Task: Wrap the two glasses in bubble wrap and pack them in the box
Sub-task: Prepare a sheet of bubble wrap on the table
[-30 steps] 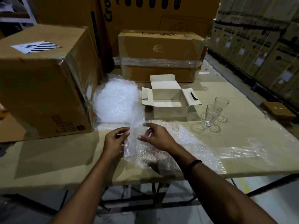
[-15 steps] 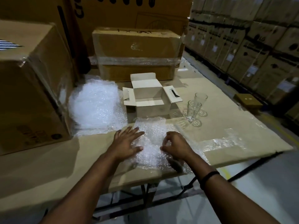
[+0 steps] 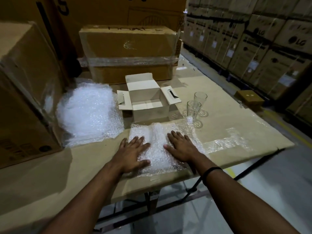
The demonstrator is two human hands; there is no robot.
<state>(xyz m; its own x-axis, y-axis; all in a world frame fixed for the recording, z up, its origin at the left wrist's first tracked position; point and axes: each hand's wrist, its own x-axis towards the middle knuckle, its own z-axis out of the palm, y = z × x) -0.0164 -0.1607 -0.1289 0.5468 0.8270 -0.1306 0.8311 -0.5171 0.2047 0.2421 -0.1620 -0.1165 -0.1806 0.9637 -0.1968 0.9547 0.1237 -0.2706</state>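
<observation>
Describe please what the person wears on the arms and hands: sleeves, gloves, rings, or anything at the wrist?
Both forearms are bare as far as the picture shows, with no sleeves in view. The left hand and the right hand have no gloves, and no rings can be seen. A thin black band goes around the right wrist. The left wrist shows nothing.

The near glass (image 3: 194, 108) partly covers the far glass (image 3: 200, 98), both bases perhaps blurring into the bubble wrap sheet (image 3: 158, 146), while the big carton (image 3: 25, 92) runs off the left edge, its lower print too dim to read.
</observation>
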